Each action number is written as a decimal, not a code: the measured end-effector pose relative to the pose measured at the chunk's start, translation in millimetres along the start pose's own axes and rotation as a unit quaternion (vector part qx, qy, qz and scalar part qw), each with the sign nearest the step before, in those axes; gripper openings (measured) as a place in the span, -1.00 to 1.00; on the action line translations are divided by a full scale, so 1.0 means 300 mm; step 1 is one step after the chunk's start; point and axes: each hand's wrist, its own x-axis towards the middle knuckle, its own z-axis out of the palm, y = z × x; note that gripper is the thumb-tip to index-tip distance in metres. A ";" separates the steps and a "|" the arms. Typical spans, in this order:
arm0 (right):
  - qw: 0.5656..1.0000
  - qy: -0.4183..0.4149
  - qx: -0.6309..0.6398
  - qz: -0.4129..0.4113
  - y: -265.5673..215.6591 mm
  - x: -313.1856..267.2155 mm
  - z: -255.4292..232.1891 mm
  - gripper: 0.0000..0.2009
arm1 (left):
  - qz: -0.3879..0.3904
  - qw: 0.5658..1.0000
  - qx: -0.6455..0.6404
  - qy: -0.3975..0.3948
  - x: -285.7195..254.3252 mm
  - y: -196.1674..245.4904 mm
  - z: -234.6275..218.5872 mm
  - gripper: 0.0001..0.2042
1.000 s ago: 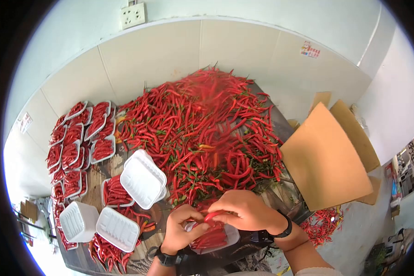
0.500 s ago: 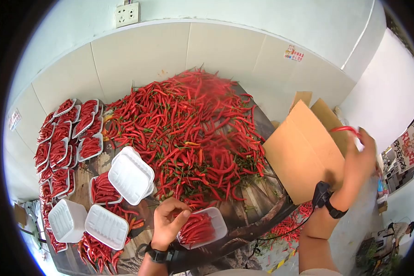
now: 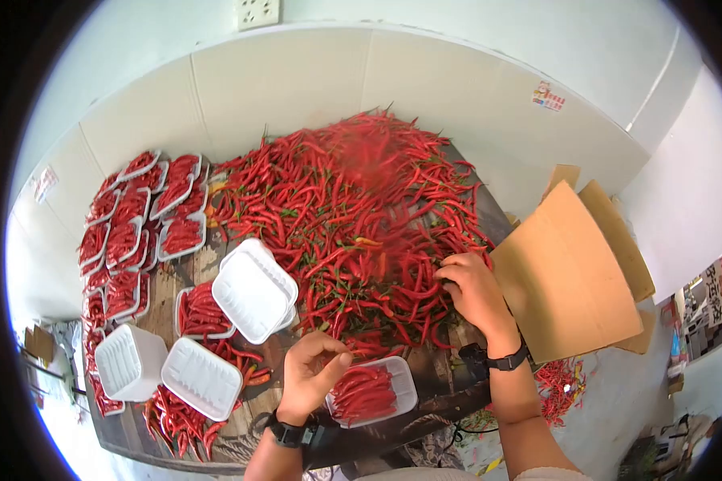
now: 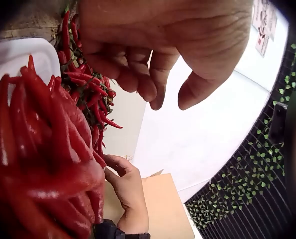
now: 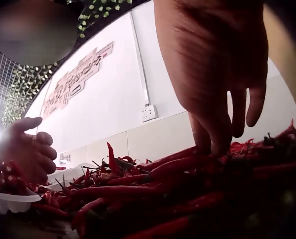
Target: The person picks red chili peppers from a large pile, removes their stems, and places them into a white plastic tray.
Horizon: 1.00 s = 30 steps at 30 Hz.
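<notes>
My left hand (image 3: 311, 377) hangs beside a white tray (image 3: 407, 385) part filled with red chili peppers (image 3: 363, 393). Its fingers are loosely curled with nothing between them, and in the left wrist view a gap shows between thumb and fingertips. At the right side of the big pile of chilies (image 3: 337, 200), my right hand (image 3: 481, 297) reaches down. Seen from the right wrist, its thumb and forefinger come together on a red chili pepper (image 5: 180, 165), while the other fingers hang straighter.
An open cardboard box (image 3: 569, 276) stands right of the table. Filled trays of chilies (image 3: 124, 244) are stacked at the left. Empty white trays (image 3: 253, 293) lie left of the pile, near a stack of trays (image 3: 128, 365). More chilies (image 3: 557, 385) lie on the floor.
My right hand went from the tray out over the cardboard box holding a red chili, then came back to the pile without it. My left hand stayed beside the tray.
</notes>
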 end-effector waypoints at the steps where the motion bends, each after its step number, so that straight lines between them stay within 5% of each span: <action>1: 1.000 -0.013 0.004 -0.003 0.003 -0.001 -0.003 -0.76 | 0.003 1.000 0.012 0.003 -0.001 -0.006 -0.002 -0.90; 5: 0.999 -0.002 0.028 -0.029 -0.014 0.024 -0.024 -0.79 | -0.016 0.999 0.025 0.016 -0.001 -0.003 0.001 -0.90; 8: 0.964 0.081 0.252 0.029 -0.109 0.042 -0.034 -0.88 | 0.042 0.998 0.031 0.040 0.001 -0.017 0.011 -0.82; 11: 0.953 0.000 0.301 0.019 -0.225 0.076 -0.029 -0.86 | 0.023 0.985 -0.074 0.155 -0.001 -0.025 0.032 -0.72; 15: 0.944 -0.042 0.321 -0.068 -0.278 0.065 0.094 -0.86 | 0.094 0.976 0.053 0.190 0.014 -0.014 -0.002 -0.65; 19: 0.926 -0.060 0.369 -0.046 -0.296 0.008 0.129 -0.85 | 0.102 0.961 0.227 0.123 0.018 0.022 0.003 -0.71; 30: 0.899 -0.030 0.435 0.025 -0.295 -0.015 0.115 -0.87 | 0.065 0.975 0.188 0.098 0.010 0.002 0.018 -0.76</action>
